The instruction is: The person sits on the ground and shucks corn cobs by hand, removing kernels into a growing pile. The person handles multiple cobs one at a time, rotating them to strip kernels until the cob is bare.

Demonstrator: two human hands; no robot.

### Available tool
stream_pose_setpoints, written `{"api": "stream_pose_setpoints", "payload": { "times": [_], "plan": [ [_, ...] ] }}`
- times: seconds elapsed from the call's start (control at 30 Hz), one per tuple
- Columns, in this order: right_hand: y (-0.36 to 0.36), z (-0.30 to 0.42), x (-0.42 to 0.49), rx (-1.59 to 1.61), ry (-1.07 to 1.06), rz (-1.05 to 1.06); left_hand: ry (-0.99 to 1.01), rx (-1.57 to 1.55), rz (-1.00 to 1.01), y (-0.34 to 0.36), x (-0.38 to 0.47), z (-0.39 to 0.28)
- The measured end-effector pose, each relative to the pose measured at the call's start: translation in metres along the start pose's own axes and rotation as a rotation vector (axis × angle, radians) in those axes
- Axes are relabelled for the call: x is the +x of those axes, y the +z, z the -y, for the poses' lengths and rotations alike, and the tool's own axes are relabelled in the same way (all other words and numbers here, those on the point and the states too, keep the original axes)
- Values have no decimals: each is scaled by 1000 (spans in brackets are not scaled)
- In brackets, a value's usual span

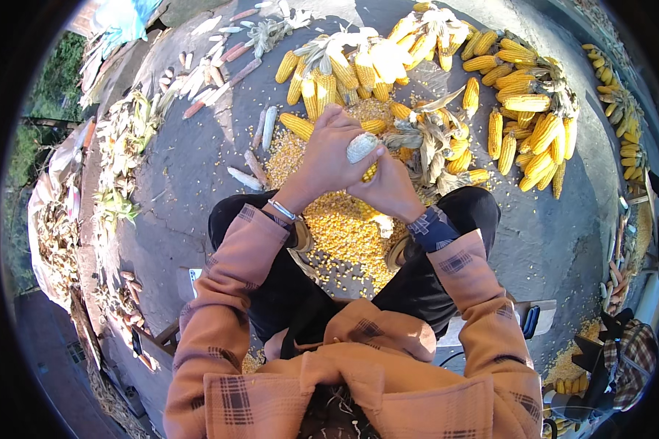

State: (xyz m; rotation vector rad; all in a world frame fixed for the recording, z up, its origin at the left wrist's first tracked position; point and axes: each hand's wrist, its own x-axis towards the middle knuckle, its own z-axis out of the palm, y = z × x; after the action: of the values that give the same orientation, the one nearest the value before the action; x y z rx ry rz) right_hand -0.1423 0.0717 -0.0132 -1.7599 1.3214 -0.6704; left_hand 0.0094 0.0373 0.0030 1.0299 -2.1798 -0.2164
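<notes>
My left hand (332, 153), with a metal bangle at its wrist, is closed around a pale corncob (362, 147) whose blunt end faces up. Pressed against it from the right, my right hand (387, 186) grips an ear of corn with yellow kernels (369, 173) showing between the hands. The fingers cover most of both pieces, so I cannot tell whether they are one ear or two. Below the hands, a heap of loose yellow kernels (340, 228) spreads between my shoes. A yellow ear (296, 126) lies just beyond my left hand.
Husk-tied bunches of yellow ears (324, 82) lie ahead, with another large bunch (543, 126) at right. Stripped cobs (244, 71) and dry husks (123, 142) litter the left side. A checked bag (637, 351) sits at lower right. Scattered kernels dot the concrete floor (170, 219).
</notes>
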Motion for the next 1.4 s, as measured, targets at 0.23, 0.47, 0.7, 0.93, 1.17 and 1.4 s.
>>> {"api": "stream_pose_setpoints", "payload": {
  "times": [0.23, 0.47, 0.7, 0.93, 1.17, 1.4],
  "plan": [
    [7, -5, 5, -241, 111, 20, -325, -22, -32, 21, 16, 25],
    [-3, -31, 13, 764, 273, 211, -617, -665, -99, -15, 21, 20],
    [-16, -23, 8, 1029, 281, 326, -175, -521, 72, -23, 16, 13],
    [-14, -18, 1, 1158, 294, 427, 72, -223, 65, -13, 16, 0],
    [17, -29, 0, 320, 159, 97, -261, -14, 206, 13, 19, 20],
    [-8, -17, 5, 791, 159, 236, -523, -752, 129, -27, 29, 19]
  ]
}}
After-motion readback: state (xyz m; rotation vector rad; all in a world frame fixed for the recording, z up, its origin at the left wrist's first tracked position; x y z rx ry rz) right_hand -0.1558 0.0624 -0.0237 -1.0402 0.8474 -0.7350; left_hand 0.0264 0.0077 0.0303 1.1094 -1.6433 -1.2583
